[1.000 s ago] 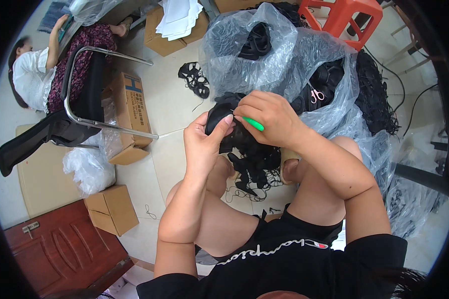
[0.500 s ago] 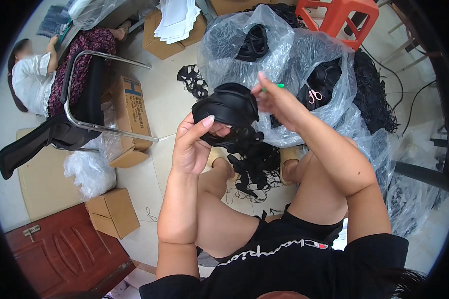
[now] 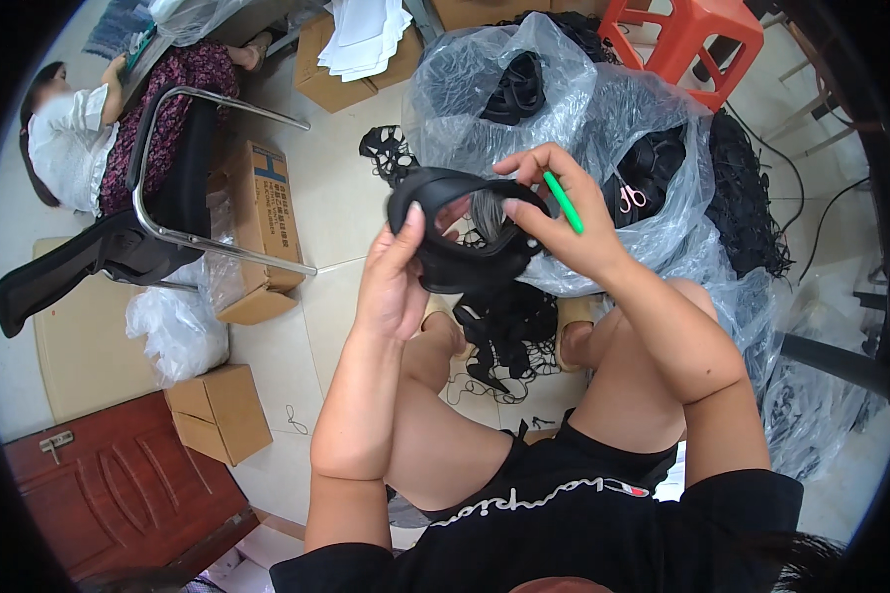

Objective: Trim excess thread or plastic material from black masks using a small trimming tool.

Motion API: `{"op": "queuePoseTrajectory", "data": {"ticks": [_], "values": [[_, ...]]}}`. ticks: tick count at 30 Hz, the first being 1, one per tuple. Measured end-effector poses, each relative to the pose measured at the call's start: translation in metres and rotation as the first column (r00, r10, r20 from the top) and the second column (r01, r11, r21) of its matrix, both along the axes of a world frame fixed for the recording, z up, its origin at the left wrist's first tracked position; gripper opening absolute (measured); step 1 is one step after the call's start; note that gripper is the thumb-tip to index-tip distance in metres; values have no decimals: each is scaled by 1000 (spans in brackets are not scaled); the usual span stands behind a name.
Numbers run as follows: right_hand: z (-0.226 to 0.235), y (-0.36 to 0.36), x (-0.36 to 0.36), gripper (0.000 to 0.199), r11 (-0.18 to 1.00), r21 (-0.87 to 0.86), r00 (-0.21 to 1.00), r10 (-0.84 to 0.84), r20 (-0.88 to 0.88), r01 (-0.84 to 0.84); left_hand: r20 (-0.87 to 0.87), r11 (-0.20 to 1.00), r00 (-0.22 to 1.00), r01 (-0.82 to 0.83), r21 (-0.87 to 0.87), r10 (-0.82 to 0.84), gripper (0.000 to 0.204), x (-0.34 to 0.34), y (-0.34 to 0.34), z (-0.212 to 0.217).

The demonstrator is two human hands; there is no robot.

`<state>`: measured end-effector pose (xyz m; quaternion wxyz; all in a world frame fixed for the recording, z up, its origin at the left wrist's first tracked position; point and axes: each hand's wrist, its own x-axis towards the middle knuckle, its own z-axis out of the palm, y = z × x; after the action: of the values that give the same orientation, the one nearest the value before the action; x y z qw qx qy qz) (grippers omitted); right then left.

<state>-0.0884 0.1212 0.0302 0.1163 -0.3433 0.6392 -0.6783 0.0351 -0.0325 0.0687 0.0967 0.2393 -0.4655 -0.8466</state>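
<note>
Behind our hands we see clear plastic bags [image 3: 653, 128] of black netting heaped on the floor. Above our knees, a black cap-like net piece [image 3: 460, 232] held up between both hands. Left hand [image 3: 394, 287] grip closed on its left rim; right hand [image 3: 564, 222] pinches the right rim, green pen [image 3: 564, 202] tucked between fingers.

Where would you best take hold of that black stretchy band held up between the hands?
Grip the black stretchy band on its thick rim at the two opposite sides, coming from left and right as the left hand and right hand do. It is spread into an open loop, so the sides offer firm edges.
</note>
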Motion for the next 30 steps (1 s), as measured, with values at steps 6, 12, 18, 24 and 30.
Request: {"op": "queuePoseTrajectory", "data": {"ticks": [6, 12, 18, 24, 30], "values": [[32, 13, -5, 41, 998, -64, 989, 16, 146, -7, 8, 988, 998, 60, -142, -60, 19, 6, -5, 3], [21, 0, 14, 19, 993, -116, 802, -76, -593, 8, 102, 995, 995, 2, -99, 8, 18, 8, -3, -3], [14, -2, 16, 20, 998, -50, 747, 1, -665, -46, 116, 977, 993, 49, -208, -25, 19, 9, -3, -1], [12, -4, 15, 20, 1000, 2, 660, -10, -751, 18, 94, 959, 995, 45, -280, -19, 20, 10, -2, -1], [7, -6, 15, 17, 994, 93, 616, 36, -787, 61, 100, 887, 995, 36, -460, 12, 20, 10, 0, -3]]}}
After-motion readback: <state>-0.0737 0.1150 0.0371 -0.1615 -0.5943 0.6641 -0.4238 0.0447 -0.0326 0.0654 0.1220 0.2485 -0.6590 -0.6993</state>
